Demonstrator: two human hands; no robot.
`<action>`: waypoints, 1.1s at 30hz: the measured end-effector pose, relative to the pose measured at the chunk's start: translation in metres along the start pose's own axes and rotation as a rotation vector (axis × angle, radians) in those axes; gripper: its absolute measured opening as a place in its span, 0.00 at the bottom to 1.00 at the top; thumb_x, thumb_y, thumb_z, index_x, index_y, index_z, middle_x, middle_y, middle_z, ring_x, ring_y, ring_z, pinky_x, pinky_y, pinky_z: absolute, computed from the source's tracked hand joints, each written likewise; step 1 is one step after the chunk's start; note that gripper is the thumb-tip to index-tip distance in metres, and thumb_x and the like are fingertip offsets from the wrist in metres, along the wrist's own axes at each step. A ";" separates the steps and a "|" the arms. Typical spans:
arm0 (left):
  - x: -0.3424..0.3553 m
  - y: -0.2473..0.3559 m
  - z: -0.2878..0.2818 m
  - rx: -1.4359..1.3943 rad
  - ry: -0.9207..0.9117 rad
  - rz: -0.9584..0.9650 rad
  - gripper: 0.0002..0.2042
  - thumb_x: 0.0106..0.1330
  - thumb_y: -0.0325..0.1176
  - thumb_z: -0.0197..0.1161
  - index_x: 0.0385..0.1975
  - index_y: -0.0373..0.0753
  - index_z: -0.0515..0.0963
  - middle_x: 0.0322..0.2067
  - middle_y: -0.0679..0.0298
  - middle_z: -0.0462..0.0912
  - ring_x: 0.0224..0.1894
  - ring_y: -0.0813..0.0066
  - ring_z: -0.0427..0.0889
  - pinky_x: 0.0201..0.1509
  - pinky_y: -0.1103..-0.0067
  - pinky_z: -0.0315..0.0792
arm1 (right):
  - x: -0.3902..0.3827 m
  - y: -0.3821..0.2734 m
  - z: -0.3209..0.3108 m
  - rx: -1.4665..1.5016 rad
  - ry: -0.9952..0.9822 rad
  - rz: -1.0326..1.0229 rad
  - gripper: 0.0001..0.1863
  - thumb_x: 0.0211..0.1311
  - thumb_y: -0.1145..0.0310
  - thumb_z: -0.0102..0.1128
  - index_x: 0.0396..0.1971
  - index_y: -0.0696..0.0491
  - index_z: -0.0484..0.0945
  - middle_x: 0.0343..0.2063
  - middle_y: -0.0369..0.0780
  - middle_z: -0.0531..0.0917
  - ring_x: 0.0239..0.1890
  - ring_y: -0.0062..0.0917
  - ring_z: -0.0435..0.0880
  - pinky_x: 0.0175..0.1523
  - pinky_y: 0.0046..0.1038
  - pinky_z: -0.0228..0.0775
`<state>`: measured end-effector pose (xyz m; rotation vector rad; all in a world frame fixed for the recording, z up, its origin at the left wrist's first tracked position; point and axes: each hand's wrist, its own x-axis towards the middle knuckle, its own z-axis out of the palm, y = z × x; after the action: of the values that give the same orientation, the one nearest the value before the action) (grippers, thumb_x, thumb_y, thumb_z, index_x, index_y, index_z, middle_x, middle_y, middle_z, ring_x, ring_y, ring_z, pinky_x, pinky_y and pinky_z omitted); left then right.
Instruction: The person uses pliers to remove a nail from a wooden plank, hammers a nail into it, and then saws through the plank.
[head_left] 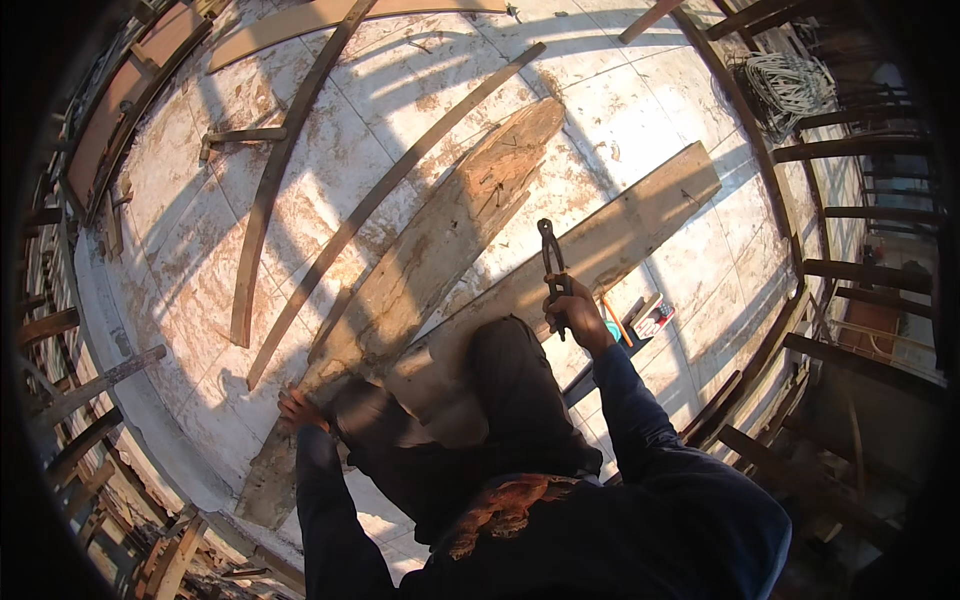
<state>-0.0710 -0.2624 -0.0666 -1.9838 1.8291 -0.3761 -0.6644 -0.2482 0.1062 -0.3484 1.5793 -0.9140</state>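
Observation:
My right hand (580, 315) is closed round the handles of a pair of dark metal pincers (552, 250), its jaws pointing up and away from me. At the lower end of a wide, weathered wooden plank (420, 245), my left hand (298, 410) holds the edge with its fingers curled over it. The far end of that plank is rough and broken, and thin nails seem to stick out there. Under my knees lies a second long plank (610, 225), running from lower left to upper right. A nail (687, 194) stands up near its far end.
Two narrow wooden strips (390, 180) (268, 200) lie left of the planks. A hammer (245, 135) rests against the farther strip. Right of my hand sits a small tray (652, 318) with little items. Coiled pale cable (790, 90) lies far right. Beams surround the dusty tiled floor (370, 90).

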 end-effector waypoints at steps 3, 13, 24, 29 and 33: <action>0.024 0.027 -0.047 -0.054 -0.535 -0.010 0.39 0.50 0.41 0.73 0.60 0.47 0.57 0.60 0.56 0.63 0.65 0.56 0.63 0.61 0.56 0.65 | -0.004 0.037 -0.036 0.145 0.214 0.029 0.26 0.53 0.78 0.50 0.55 0.57 0.65 0.25 0.42 0.77 0.18 0.25 0.76 0.22 0.27 0.71; 0.014 -0.025 -0.127 -0.117 -0.519 0.066 0.36 0.46 0.58 0.73 0.52 0.48 0.69 0.50 0.64 0.76 0.55 0.63 0.76 0.55 0.52 0.66 | -0.066 0.096 -0.051 -0.033 0.107 0.106 0.31 0.65 0.66 0.51 0.68 0.44 0.54 0.36 0.42 0.77 0.30 0.28 0.83 0.27 0.32 0.76; -0.025 -0.048 -0.114 -0.285 -0.219 0.434 0.25 0.48 0.46 0.73 0.42 0.42 0.72 0.37 0.57 0.77 0.40 0.53 0.79 0.42 0.59 0.71 | -0.031 0.056 -0.082 0.253 -0.146 0.048 0.29 0.70 0.68 0.44 0.69 0.51 0.49 0.43 0.51 0.79 0.41 0.43 0.84 0.44 0.44 0.80; -0.021 -0.033 -0.113 -0.265 -0.301 0.386 0.24 0.52 0.44 0.71 0.44 0.40 0.69 0.35 0.51 0.80 0.40 0.49 0.80 0.40 0.59 0.73 | 0.022 0.044 -0.080 0.428 -0.324 0.106 0.27 0.73 0.68 0.39 0.69 0.48 0.47 0.50 0.56 0.75 0.49 0.51 0.80 0.52 0.51 0.75; -0.021 -0.023 -0.115 -0.249 -0.327 0.362 0.24 0.56 0.40 0.68 0.50 0.41 0.69 0.36 0.52 0.81 0.41 0.52 0.80 0.41 0.61 0.73 | 0.058 0.030 -0.080 0.458 -0.447 0.168 0.26 0.74 0.67 0.38 0.68 0.45 0.48 0.50 0.56 0.75 0.52 0.55 0.76 0.54 0.61 0.69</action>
<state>-0.1064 -0.2541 0.0465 -1.6833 2.0312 0.2814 -0.7449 -0.2396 0.0426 -0.0813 0.9425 -0.9580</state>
